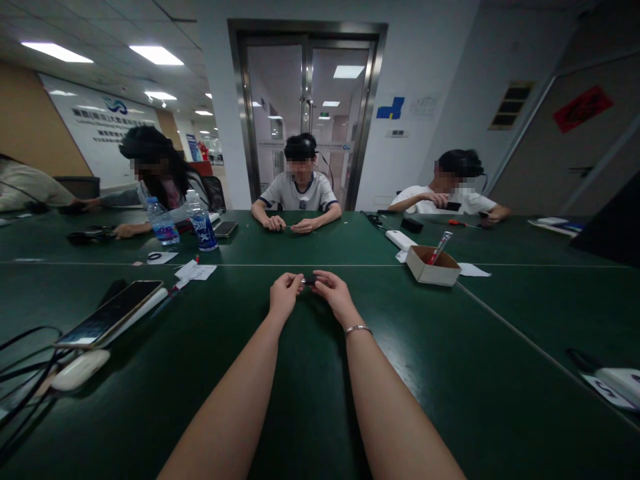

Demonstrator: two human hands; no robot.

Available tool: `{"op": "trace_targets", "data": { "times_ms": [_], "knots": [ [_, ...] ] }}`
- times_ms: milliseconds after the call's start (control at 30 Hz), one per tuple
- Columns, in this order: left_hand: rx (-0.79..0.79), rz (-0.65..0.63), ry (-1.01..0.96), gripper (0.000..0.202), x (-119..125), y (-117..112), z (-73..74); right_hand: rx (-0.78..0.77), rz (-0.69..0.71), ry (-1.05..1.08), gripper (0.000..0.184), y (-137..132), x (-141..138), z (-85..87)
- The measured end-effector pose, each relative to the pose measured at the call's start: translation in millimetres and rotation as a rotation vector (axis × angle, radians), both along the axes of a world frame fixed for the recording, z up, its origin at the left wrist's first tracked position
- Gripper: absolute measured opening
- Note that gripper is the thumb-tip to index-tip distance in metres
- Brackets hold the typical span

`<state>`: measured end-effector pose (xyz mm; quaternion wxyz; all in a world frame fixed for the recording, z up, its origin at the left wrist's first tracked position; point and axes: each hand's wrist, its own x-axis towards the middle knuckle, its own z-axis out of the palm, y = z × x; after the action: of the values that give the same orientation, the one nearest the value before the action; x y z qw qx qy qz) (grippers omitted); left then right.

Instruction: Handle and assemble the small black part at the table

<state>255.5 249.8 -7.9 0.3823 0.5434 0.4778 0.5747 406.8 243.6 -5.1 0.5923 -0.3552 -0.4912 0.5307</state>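
Both hands meet over the green table point(320, 373), in the middle of the head view. Between their fingertips is a small dark object point(310, 281) with a shiny silvery end; its exact kind is too small to tell. My left hand point(284, 295) pinches the silvery end with thumb and forefinger. On the dark end, the fingers of my right hand point(336, 295) are closed, partly covering it. A metal bracelet point(359, 329) circles my right wrist.
Left of my arms lie a phone point(117, 310), a white rounded case point(81, 370) and black cables. Beyond stand two bottles point(163, 223) and paper slips point(197, 270). An open cardboard box point(433, 267) holding a tube is at right. Several people sit around the table.
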Motion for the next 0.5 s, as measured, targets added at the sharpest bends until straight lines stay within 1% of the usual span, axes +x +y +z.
{"op": "trace_targets", "data": {
  "times_ms": [267,367,500],
  "knots": [
    [-0.016,0.028,0.035,0.035,0.6,-4.3,3.5,-0.04,0.058,0.097,0.043,-2.8,-0.9,2.3],
    [-0.001,0.04,0.048,0.037,0.2,-3.7,3.1,-0.054,0.076,0.107,0.043,-3.8,-0.9,3.2],
    [-0.02,0.058,0.078,0.039,-0.2,-4.4,3.6,-0.06,0.082,0.098,0.045,-6.3,-0.9,5.6]
  ]
}}
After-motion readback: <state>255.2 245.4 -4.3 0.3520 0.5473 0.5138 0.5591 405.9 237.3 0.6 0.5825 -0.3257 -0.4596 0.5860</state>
